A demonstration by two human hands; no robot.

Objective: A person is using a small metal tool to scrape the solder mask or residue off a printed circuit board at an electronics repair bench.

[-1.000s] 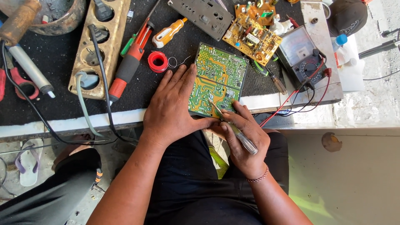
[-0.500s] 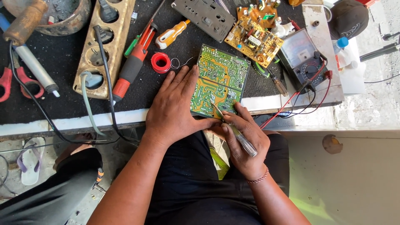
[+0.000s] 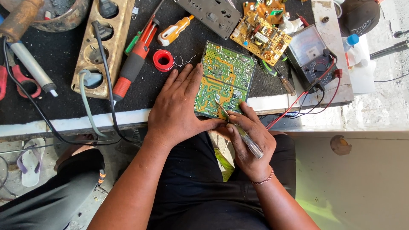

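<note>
A green circuit board [image 3: 226, 76] lies solder side up at the front edge of the black workbench [image 3: 64, 59]. My left hand [image 3: 177, 110] rests flat on the bench beside the board's left edge, fingers spread, thumb under the board's near corner. My right hand [image 3: 249, 142] grips a thin clear-handled screwdriver [image 3: 240, 130] like a pen. Its metal tip touches the board's lower part near the middle.
A red solder spool [image 3: 163, 60], a red-handled tool [image 3: 134, 64], an orange screwdriver [image 3: 174, 30] and a wooden socket strip [image 3: 102, 47] lie to the left. A yellow circuit board [image 3: 260, 37] and a multimeter [image 3: 309, 53] with red and black leads sit to the right. A soldering iron [image 3: 25, 51] lies far left.
The view has shifted slightly, so everything sits a little to the right. Both hands, the board and the screwdriver keep the same pose.
</note>
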